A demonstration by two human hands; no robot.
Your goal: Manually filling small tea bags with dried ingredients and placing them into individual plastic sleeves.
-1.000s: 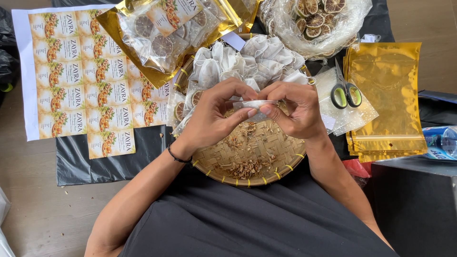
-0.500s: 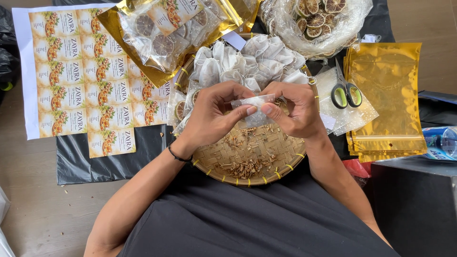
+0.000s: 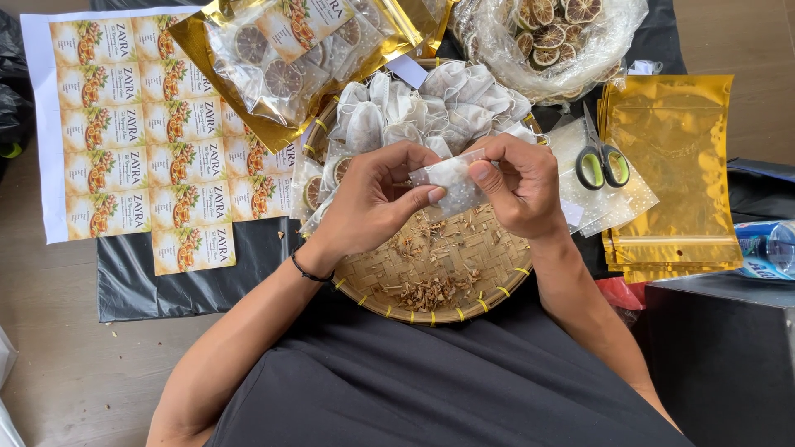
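Both hands over the woven bamboo tray [image 3: 464,273] rn, holding a small clear dotted sachet [image 3: 451,184] btwn them. Left hand [image 3: 373,203] pinches its left end w/ thumb and fingers, right hand [image 3: 517,186] pinches the top right corner. The sachet sits just above the tray's far half, near the pile of white filter bags [image 3: 447,99]. Loose dried bits [image 3: 431,290] lie on the tray under it. Scissors [image 3: 602,161] on plastic sleeves to the right, gold pouches [image 3: 675,182] further right, label sheet [image 3: 124,124] far left. Risk imo: the sachet is flimsy and slick, so a weak pinch could let it slip or tip, and anything inside would scatter onto the tray.
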